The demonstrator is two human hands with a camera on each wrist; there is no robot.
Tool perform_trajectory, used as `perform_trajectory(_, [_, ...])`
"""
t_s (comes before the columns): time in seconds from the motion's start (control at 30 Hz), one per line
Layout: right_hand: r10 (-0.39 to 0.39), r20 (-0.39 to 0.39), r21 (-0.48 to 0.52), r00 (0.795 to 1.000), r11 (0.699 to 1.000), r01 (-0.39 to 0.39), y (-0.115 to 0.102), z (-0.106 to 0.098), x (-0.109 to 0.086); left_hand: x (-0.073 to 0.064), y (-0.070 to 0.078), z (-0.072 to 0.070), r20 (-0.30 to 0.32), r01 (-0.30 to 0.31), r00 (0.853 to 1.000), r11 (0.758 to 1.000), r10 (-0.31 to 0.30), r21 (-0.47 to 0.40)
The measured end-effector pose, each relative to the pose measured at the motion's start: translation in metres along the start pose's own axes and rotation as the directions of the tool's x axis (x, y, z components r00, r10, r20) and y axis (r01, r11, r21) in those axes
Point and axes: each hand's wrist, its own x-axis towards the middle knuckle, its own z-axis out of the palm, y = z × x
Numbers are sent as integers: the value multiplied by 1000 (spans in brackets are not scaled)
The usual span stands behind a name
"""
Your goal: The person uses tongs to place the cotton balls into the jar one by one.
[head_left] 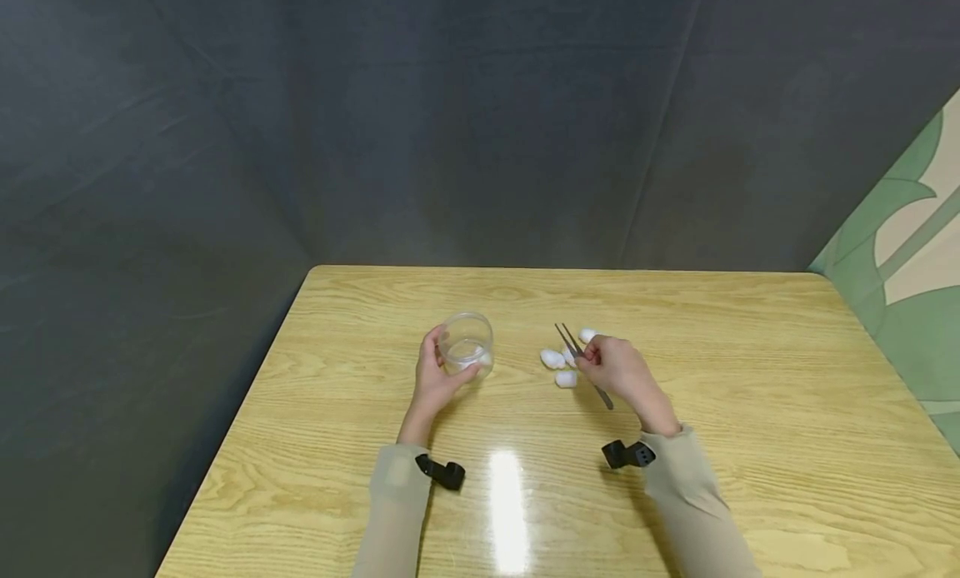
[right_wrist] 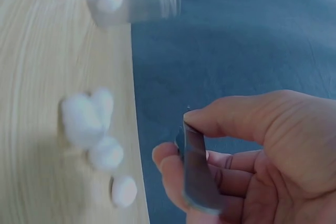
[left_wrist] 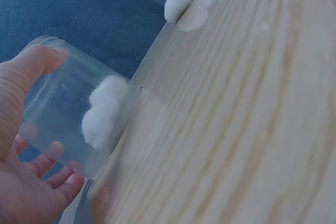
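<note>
My left hand (head_left: 435,382) grips a clear plastic jar (head_left: 467,321), thumb on one side and fingers round the other. White cotton balls (left_wrist: 105,114) lie at the bottom of the jar, which stands upright on the table. To its right, my right hand (head_left: 618,370) pinches metal tweezers (right_wrist: 198,174) between thumb and fingers. The tweezers' two tips are slightly apart with nothing visible between them, and they point away from me. Several loose cotton balls (head_left: 552,359) lie on the table beneath and beside the tweezers; one is partly hidden behind them.
A wooden table (head_left: 360,311) carries everything, with a bright light reflection near its front. Dark cloth (head_left: 480,145) hangs beyond the far edge and at the left. A green-and-beige patterned surface (head_left: 915,228) borders the right side. Each sleeve bears a black wrist camera (head_left: 448,475).
</note>
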Motion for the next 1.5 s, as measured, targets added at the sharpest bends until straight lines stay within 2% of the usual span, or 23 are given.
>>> perform_trajectory(0.2, [34,7,-11,999,999,-34,14,-6,-3,0,4,-1,12,-7,1000,1000,7,-8])
perform_trajectory(0.43, [76,17,-20,997,997,-76,27,-10,-6,-12,38,-5,28,-24,999,1000,25,-9])
perform_trajectory(0.53, [88,8,-35,996,996,-88,32,-11,-6,-12,39,-5,30,-18,999,1000,18,-6])
perform_trajectory(0.63, [104,9,-53,995,993,-103,36,-12,-4,-11,37,-4,31,-21,999,1000,22,-11])
perform_trajectory(0.87, [144,40,-71,989,988,-141,45,-10,-1,0,3,-1,15,-12,1000,1000,12,-19])
perform_trajectory(0.9, [147,46,-70,988,987,-143,45,-9,-1,0,1,-1,13,-12,1000,1000,12,-16])
perform_trajectory(1.23, [188,109,-69,976,981,-181,48,-5,4,0,0,-1,3,-8,1000,1000,8,-8])
perform_trajectory(1.5, [204,126,-76,971,978,-195,47,-2,5,1,-1,-1,9,-12,1000,1000,12,-6])
